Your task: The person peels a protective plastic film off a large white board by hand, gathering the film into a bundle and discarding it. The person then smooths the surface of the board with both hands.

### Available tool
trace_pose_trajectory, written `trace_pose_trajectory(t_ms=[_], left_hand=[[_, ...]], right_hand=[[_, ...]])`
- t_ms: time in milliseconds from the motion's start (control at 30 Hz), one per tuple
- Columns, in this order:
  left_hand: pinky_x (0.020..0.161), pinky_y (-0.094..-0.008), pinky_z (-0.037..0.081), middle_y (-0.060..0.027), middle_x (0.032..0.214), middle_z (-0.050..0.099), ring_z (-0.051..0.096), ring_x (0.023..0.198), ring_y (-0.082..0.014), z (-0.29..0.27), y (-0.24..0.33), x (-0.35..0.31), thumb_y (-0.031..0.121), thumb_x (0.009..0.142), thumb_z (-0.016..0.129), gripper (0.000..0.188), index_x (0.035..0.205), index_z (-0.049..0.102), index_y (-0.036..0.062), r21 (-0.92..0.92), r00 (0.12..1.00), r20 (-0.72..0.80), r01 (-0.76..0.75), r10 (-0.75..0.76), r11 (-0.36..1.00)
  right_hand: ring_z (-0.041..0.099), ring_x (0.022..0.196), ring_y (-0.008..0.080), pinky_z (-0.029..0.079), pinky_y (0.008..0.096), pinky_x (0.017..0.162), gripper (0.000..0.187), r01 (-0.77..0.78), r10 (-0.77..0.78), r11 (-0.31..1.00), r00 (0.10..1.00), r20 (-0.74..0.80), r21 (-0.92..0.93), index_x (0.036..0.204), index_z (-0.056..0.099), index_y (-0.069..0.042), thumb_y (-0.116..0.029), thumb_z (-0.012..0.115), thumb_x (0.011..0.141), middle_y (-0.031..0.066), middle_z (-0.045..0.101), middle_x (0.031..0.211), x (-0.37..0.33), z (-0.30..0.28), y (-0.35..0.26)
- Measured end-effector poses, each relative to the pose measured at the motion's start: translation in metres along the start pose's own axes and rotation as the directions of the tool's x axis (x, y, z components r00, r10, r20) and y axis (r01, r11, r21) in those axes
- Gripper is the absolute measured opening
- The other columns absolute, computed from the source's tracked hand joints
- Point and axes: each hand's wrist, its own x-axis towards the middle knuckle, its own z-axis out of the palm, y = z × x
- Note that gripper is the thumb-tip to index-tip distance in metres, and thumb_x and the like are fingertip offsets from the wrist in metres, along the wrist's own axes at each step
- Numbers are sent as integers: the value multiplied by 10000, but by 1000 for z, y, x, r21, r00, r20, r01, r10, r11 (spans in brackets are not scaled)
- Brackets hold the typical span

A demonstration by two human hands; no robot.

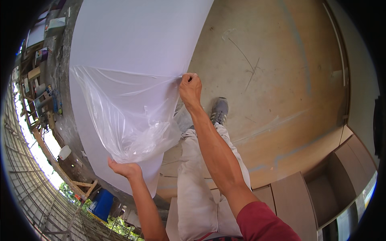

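Note:
A sheet of clear plastic film (116, 116) lies over the lower part of a large smooth white panel (136, 36). Its near end is bunched into loose folds. My right hand (191, 89) pinches the film's far right corner at the panel's right edge, thumb and forefinger together. Under the bunched near end, my left hand (128, 169) is cupped with the film gathered against it; some of its fingers are hidden behind the folds. Creases run across the film from the right hand to the panel's left edge.
My shoe (220, 109) stands on a stained concrete floor (261, 52), right of the panel. Wooden cabinets (295, 197) with an open compartment stand at lower right. Shelves of clutter (42, 96), a white bucket (64, 152) and a blue barrel (102, 204) are at left.

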Motion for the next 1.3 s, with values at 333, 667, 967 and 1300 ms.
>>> trace_pose_trajectory(t_ms=[333, 667, 967, 1300], left_hand=[[708, -297, 538, -83, 952, 687, 645, 780, -143, 117, -3, -86, 94, 926, 707, 178, 1045, 689, -36, 277, 567, 779, -696, 269, 663], [641, -443, 546, -187, 766, 700, 717, 751, -343, 256, -86, -137, 168, 804, 737, 193, 752, 725, -17, 158, 175, 981, -970, -84, -183], [697, -463, 489, -131, 858, 652, 647, 800, -340, 241, -127, -115, 144, 865, 668, 126, 826, 688, 26, 104, 82, 981, -987, 173, -119], [702, -438, 485, -92, 852, 601, 611, 846, -315, 230, -132, -101, 93, 872, 668, 58, 892, 653, 41, -156, -183, 944, -981, 273, -117]], right_hand=[[537, 736, 155, 474, 321, 703, 298, 40, -55, 981, 996, 77, 188, 990, 602, 19, -273, 556, 1024, 75, 611, 832, 11, -6, 21], [505, 813, 93, 466, 285, 731, 217, 166, -264, 841, 956, 124, 515, 985, 553, -22, -231, 545, 1040, 26, 591, 884, 11, -2, 37], [534, 768, 86, 465, 246, 711, 192, 13, -126, 868, 973, 195, 497, 1024, 621, -16, -204, 622, 989, 3, 614, 861, 11, -26, 48], [599, 660, 97, 494, 261, 625, 211, 28, -89, 955, 977, 195, 294, 854, 691, 10, -191, 728, 904, 36, 686, 726, 55, -43, -5]])
